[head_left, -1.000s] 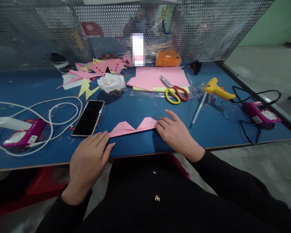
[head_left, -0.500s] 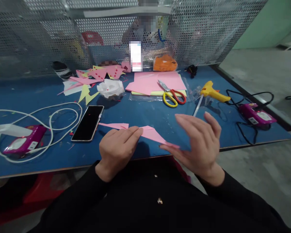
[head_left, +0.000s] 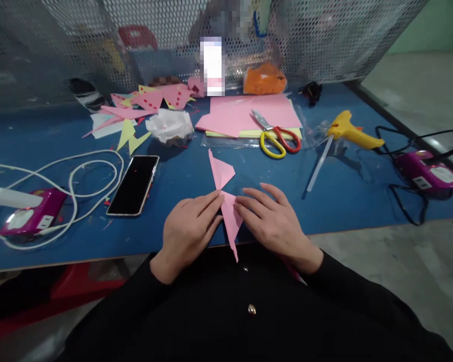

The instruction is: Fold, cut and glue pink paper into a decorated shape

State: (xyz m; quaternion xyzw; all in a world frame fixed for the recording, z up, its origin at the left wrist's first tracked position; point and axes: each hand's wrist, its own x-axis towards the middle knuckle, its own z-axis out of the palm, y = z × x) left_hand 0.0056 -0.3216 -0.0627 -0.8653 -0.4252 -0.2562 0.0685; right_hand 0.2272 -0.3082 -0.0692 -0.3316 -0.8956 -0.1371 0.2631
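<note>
A folded pink paper shape (head_left: 222, 173) lies on the blue table (head_left: 196, 171) near its front edge, long axis pointing away from me, its near tip past the edge. My left hand (head_left: 186, 232) and my right hand (head_left: 274, 221) meet at its narrow middle, fingertips pinched on the paper from either side.
A black phone (head_left: 133, 184) lies left of the hands, beside a white cable (head_left: 75, 176) and a purple device (head_left: 30, 218). Behind are pink sheets (head_left: 245, 113), scissors (head_left: 277, 141), a yellow glue gun (head_left: 349, 131), crumpled white paper (head_left: 171, 125), paper scraps (head_left: 147, 100) and a mesh screen (head_left: 324, 35).
The pink paper has been turned from lying sideways to pointing away from me. Both hands lifted it, came together, and now pinch its middle.
</note>
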